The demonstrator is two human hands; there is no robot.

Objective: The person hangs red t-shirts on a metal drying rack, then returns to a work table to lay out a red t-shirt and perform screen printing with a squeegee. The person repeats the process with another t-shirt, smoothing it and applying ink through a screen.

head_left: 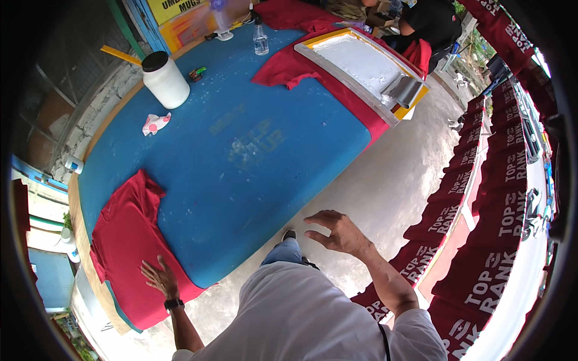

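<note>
Soft red cotton t-shirt lies flat, slightly creased, on near-left corner of long blue padded table, hem hanging over table edge. Left hand spread open, palm down, fingers resting on shirt's lower part, gripping nothing. Right hand in air over grey concrete floor, fingers loosely curled, half open, empty. White cylindrical plastic jar with black lid stands far-left on table. Rectangular framed printing screen lies on another red garment at far end.

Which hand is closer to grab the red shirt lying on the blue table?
Probably the left hand: it already rests on the red shirt at the blue table edge. The right hand hangs open over the floor, away from it.
</note>
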